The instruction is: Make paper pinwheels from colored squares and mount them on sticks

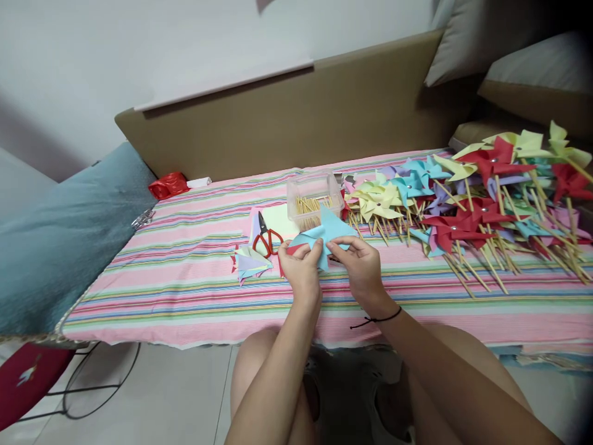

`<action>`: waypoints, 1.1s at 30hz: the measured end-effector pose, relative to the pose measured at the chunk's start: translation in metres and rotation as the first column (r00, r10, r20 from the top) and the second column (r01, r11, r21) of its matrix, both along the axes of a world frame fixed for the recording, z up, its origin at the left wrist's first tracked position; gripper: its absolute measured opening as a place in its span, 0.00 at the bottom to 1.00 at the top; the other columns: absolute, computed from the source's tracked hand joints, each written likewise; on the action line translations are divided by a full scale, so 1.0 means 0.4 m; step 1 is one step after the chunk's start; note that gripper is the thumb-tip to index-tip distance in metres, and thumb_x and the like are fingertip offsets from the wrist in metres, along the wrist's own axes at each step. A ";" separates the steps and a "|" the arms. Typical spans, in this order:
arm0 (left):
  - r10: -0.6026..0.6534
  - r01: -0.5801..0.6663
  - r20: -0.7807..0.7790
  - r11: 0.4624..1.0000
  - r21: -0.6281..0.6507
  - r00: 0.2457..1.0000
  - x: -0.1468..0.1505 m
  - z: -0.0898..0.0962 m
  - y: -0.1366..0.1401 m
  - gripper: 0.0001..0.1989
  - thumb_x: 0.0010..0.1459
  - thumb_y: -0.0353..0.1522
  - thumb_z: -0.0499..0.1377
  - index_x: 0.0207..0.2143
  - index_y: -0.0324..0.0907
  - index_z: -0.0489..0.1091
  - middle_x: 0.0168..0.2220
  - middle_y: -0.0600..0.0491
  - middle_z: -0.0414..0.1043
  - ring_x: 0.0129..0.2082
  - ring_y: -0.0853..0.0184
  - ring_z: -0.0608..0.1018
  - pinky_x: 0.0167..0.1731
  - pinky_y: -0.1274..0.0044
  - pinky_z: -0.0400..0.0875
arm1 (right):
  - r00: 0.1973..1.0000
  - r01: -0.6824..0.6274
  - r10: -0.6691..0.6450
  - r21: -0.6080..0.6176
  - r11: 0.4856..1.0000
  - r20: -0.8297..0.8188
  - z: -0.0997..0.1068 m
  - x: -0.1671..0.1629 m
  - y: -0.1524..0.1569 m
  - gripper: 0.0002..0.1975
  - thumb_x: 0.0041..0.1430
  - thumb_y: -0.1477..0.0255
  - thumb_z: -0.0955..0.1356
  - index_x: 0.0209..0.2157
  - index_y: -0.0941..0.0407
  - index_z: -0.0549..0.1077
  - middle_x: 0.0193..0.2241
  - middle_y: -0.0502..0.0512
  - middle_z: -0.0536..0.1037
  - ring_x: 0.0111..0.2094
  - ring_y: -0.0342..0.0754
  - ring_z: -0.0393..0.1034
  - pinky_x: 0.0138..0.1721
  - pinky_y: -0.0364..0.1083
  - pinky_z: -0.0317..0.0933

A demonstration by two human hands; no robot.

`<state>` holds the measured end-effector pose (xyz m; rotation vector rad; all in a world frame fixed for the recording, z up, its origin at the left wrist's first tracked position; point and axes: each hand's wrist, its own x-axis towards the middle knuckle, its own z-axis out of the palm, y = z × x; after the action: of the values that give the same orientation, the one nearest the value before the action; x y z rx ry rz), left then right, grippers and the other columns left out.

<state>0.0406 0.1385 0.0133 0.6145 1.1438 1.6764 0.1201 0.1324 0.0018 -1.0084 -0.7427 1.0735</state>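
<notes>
- here, the left hand (301, 269) and the right hand (359, 262) both pinch a light blue paper pinwheel blade sheet (327, 232), fingers pressed on its lower folds
- the sheet is held just above the striped cloth (185, 290), in front of the clear plastic box of wooden sticks (312, 201)
- red-handled scissors (266, 238) lie just left of the hands, beside a small pile of cut paper pieces (250, 262)
- a heap of finished paper pinwheels (486, 198) on sticks spreads to the right
- a black cord bracelet (375, 320) circles the right wrist
</notes>
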 end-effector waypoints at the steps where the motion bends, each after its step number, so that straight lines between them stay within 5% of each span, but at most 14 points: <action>1: -0.004 0.004 -0.001 1.000 0.001 1.000 0.001 0.000 0.000 0.33 0.37 0.31 0.70 0.43 0.43 0.55 0.25 0.57 0.74 0.22 0.70 0.76 0.27 0.78 0.70 | 1.000 0.007 -0.007 0.001 1.000 0.010 -0.002 0.001 0.001 0.13 0.39 0.64 0.76 0.25 0.56 0.75 0.19 0.46 0.71 0.21 0.42 0.68 0.29 0.47 0.71; 10: -0.071 0.071 -0.001 0.997 0.031 0.997 0.004 -0.002 -0.006 0.33 0.39 0.32 0.70 0.43 0.44 0.53 0.26 0.55 0.75 0.22 0.70 0.76 0.26 0.79 0.69 | 0.984 0.101 -0.101 -0.004 0.995 -0.145 0.001 0.003 0.008 0.35 0.36 0.71 0.77 0.43 0.50 0.55 0.30 0.49 0.79 0.29 0.47 0.76 0.33 0.48 0.71; 33: -0.062 0.062 0.008 0.998 0.033 0.998 0.008 -0.003 -0.003 0.33 0.38 0.31 0.71 0.42 0.44 0.53 0.27 0.54 0.75 0.23 0.70 0.77 0.29 0.79 0.69 | 0.984 0.085 -0.090 -0.041 0.996 -0.156 0.005 0.001 0.007 0.38 0.36 0.70 0.76 0.46 0.51 0.54 0.31 0.51 0.80 0.30 0.49 0.76 0.34 0.50 0.71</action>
<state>0.0437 0.1374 0.0122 0.6561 1.0818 1.6461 0.1204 0.1354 0.0037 -0.9640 -0.5489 1.0786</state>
